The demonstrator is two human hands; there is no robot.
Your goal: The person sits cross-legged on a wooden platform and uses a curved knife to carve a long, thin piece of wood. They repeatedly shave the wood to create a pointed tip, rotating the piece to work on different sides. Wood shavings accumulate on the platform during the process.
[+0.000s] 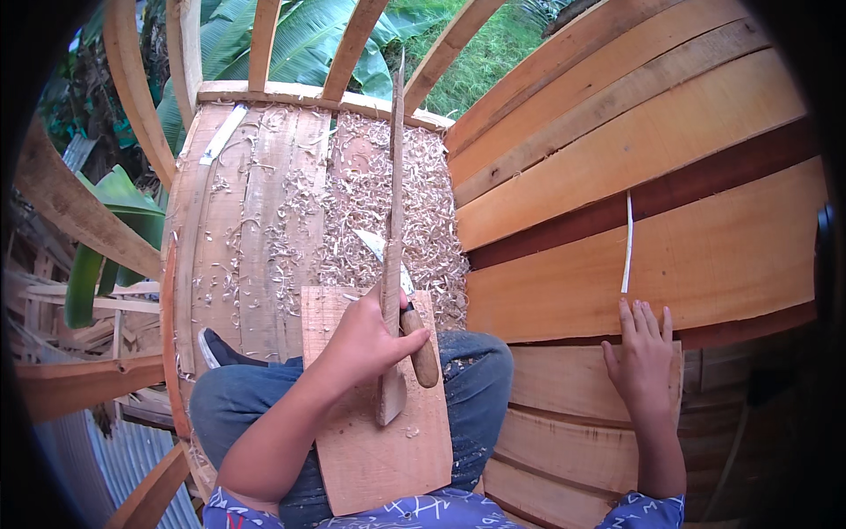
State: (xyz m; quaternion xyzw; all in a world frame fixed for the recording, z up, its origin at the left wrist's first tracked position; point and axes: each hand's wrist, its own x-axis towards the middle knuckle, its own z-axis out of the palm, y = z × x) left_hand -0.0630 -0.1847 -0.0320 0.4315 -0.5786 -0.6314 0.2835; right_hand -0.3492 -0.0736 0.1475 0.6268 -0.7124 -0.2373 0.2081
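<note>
My left hand (359,339) is closed around a long, narrow wooden stick (397,167) that stands lengthwise, its lower end over a flat wooden board (379,467) on my lap. The same hand also holds a knife (425,360) with a rounded wooden handle. Its blade passes behind the stick, and the tip shows on the stick's left. My right hand (641,361) is open, fingers spread against the plank wall at the right. Just above its fingertips, a thin white strip (628,247) lies across the planks.
Curled wood shavings (397,185) cover much of the plank floor (207,264). A flat white piece (223,134) lies at the far left. Upright wooden slats (352,48) edge the platform, with leaves and grass beyond. My legs (256,397) are bent beneath the board.
</note>
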